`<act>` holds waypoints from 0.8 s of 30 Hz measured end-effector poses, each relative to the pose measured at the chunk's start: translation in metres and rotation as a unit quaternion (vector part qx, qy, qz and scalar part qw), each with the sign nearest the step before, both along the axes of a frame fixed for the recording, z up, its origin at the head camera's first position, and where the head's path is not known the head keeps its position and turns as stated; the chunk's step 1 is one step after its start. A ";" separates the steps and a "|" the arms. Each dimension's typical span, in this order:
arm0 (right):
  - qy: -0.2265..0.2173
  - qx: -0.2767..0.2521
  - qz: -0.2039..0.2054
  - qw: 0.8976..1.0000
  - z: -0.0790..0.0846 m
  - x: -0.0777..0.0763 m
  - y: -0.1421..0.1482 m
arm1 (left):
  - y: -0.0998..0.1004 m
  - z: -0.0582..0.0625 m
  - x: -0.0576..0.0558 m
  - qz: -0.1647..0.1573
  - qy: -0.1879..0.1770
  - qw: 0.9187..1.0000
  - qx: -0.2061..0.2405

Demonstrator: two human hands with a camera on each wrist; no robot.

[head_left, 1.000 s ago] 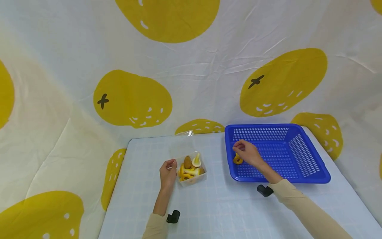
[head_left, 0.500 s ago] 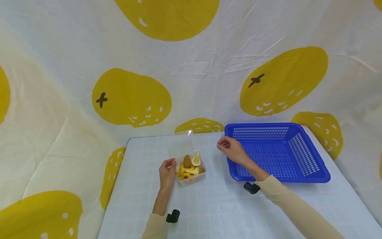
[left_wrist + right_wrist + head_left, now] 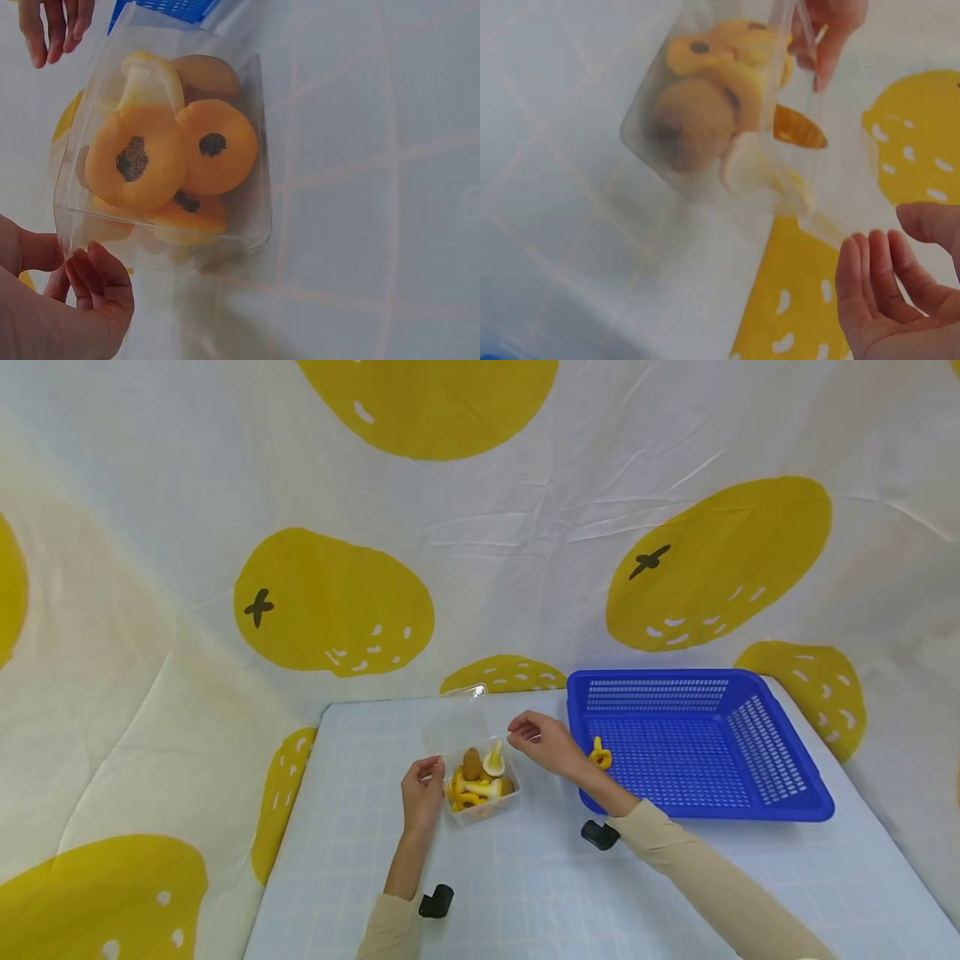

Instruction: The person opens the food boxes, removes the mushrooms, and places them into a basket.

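A clear plastic box [image 3: 484,811] with its lid [image 3: 456,720] folded back holds several toy mushrooms [image 3: 139,159], yellow-orange and brown ones among them. My left hand [image 3: 423,795] pinches the box's left rim between thumb and fingers. Just right of the box, my right hand [image 3: 546,742] hovers with loosely bent fingers and nothing between them; in the right wrist view its fingertips come near a pale-stemmed mushroom [image 3: 751,166]. One yellow mushroom [image 3: 600,755] lies at the left side of the blue plastic basket [image 3: 765,810].
The basket stands at the back right of a table [image 3: 525,893] with a pale checked cover. Behind the table hangs a white cloth [image 3: 510,568] printed with big yellow fruit. A black wrist camera [image 3: 600,835] sits under the right sleeve.
My right hand has moved left, out of the basket and over to the box, uncovering the yellow mushroom in the basket. The left hand stays at the box's rim.
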State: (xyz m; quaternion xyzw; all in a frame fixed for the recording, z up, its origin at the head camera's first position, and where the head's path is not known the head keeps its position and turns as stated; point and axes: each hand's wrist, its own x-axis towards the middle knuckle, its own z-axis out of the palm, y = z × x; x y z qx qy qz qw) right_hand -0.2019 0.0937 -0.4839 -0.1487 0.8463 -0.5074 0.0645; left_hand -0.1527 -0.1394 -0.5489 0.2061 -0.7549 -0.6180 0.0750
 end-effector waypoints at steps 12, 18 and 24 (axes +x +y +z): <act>0.011 -0.007 0.110 0.994 -0.013 0.006 -0.032 | -0.001 -0.002 -0.001 -0.006 0.012 1.000 0.002; 0.021 0.053 0.231 0.971 -0.022 0.006 -0.043 | 0.000 0.001 0.000 -0.004 0.022 1.000 0.006; 0.009 0.103 0.260 0.960 -0.027 0.009 -0.050 | -0.001 0.001 0.000 -0.005 0.017 1.000 0.005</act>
